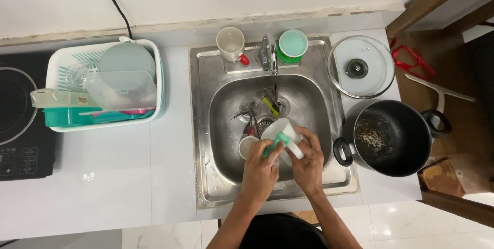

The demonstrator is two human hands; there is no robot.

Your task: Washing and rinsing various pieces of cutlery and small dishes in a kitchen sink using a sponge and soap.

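White countertop (118,177) fills the view from above, with a steel sink (206,125) sunk in the middle and an induction hob (15,120) at the far left edge. Biggest item on the right: one black pot (391,138), crumbs or residue on its base, unwashed by the look of it, and one glass lid (361,66) lying flat behind it. Over on the left, one white drying rack (105,87) already carries a grey plate, a clear container and some coloured pieces, so part of the washing looks done. On the sink's back ledge stand one white mug with a red handle (231,44), the tap (268,53) and one green-lidded tub (292,45). Down in the basin, a tangle of cutlery (265,106) lies around the drain, too jumbled to count, plus one small white cup (247,146) waiting.

Now the hands, both over the basin. The right hand (309,164) grips a white cup (284,134), tilted, fingers wrapped round its side. The left hand (260,169) is closed on a green sponge (276,142), pressed against the cup's rim. My read: scrubbing is mid-way, with the pot, lid, cutlery and second cup left to wash.
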